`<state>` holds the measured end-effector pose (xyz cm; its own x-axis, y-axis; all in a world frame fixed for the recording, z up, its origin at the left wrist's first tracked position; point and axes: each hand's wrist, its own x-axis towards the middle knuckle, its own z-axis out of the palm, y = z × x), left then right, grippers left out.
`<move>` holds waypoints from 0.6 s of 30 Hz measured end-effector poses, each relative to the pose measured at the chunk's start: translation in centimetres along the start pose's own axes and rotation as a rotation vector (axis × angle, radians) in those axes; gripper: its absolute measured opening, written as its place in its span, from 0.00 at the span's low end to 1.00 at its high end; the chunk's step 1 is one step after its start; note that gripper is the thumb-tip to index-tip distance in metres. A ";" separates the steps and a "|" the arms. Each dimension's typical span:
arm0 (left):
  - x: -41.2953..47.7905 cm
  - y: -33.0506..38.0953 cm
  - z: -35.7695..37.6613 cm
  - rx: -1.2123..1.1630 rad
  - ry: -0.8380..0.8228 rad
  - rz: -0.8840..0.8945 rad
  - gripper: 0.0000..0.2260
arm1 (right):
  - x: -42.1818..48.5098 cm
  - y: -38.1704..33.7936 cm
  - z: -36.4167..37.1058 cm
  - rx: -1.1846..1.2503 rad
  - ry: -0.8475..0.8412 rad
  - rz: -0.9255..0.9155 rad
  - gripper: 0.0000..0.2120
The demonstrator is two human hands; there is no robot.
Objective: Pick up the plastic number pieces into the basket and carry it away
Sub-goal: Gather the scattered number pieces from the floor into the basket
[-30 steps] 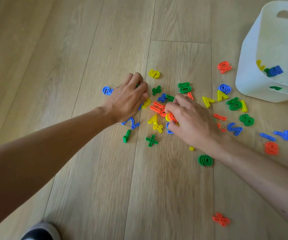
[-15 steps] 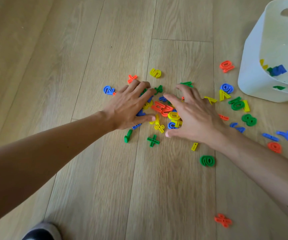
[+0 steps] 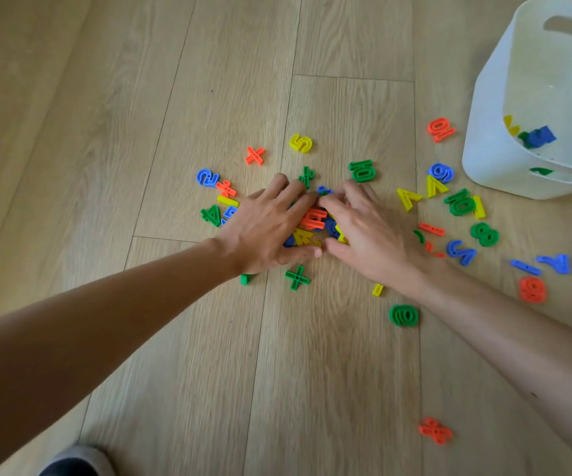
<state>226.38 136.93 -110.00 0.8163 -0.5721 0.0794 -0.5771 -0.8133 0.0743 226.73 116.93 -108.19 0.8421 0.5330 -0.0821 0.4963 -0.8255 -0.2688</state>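
Note:
Colourful plastic number pieces lie scattered on the wooden floor (image 3: 312, 355). A small pile of them (image 3: 313, 218), orange, yellow and blue, sits between my hands. My left hand (image 3: 264, 231) presses against the pile's left side with fairly straight fingers. My right hand (image 3: 370, 231) curls its fingers and thumb round the pile's right side, and the fingertips of both hands meet above it. The white basket (image 3: 483, 132) stands at the upper right, apart from both hands, with a few pieces (image 3: 537, 136) inside.
Loose pieces lie around: an orange cross (image 3: 254, 155), a yellow 5 (image 3: 301, 143), a green 10 (image 3: 362, 170), a green plus (image 3: 297, 277), a green 6 (image 3: 404, 315), an orange piece (image 3: 435, 431) near me. A shoe tip (image 3: 74, 463) shows at the bottom left.
Both hands have drawn together and gathered the middle pieces into a pile. The right hand's fingers have curled in, and the fingertips now touch.

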 end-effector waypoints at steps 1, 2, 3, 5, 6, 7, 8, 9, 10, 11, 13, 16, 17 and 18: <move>0.0 0.1 0.1 -0.003 0.006 -0.006 0.36 | 0.1 -0.1 0.1 -0.003 0.005 0.003 0.23; 0.0 0.2 0.2 -0.011 0.012 -0.017 0.35 | 0.2 -0.1 0.2 -0.011 0.011 0.003 0.22; -0.1 0.2 0.2 -0.021 0.022 -0.028 0.33 | 0.2 -0.3 0.3 -0.022 0.017 -0.002 0.21; -0.2 0.1 0.1 -0.037 0.032 -0.048 0.33 | 0.2 -0.4 0.6 -0.047 0.031 -0.011 0.19; -0.4 0.0 0.0 -0.035 0.022 -0.055 0.35 | 0.3 -0.4 0.7 -0.058 0.042 -0.013 0.18; -0.5 -0.1 -0.1 -0.025 0.006 -0.061 0.37 | 0.3 -0.4 0.9 -0.064 0.053 -0.013 0.17; -0.5 -0.1 -0.2 -0.012 -0.004 -0.064 0.38 | 0.3 -0.4 1.0 -0.062 0.066 -0.016 0.16; -0.6 0.0 -0.3 0.004 -0.005 -0.064 0.37 | 0.4 -0.4 1.0 -0.052 0.079 -0.022 0.14; -0.6 0.1 -0.3 0.020 0.006 -0.056 0.34 | 0.4 -0.4 1.0 -0.040 0.091 -0.028 0.12; -0.6 0.2 -0.4 0.039 0.023 -0.043 0.31 | 0.4 -0.4 1.0 -0.032 0.099 -0.032 0.10; -0.5 0.4 -0.4 0.073 0.044 -0.017 0.26 | 0.4 -0.5 1.0 -0.017 0.102 -0.028 0.10; -0.5 0.4 -0.2 0.095 0.049 -0.005 0.22 | 0.3 -0.5 0.8 0.005 0.098 -0.024 0.13; -0.5 0.4 -0.1 0.096 0.045 -0.005 0.21 | 0.2 -0.5 0.7 0.004 0.093 -0.028 0.15; -0.5 0.3 0.0 0.097 0.040 -0.007 0.21 | 0.2 -0.5 0.7 0.002 0.091 -0.028 0.18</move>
<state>225.81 136.94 -110.00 0.8175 -0.5636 0.1187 -0.5653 -0.8246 -0.0218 226.50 117.61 -108.71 0.8436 0.5368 0.0131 0.5196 -0.8101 -0.2715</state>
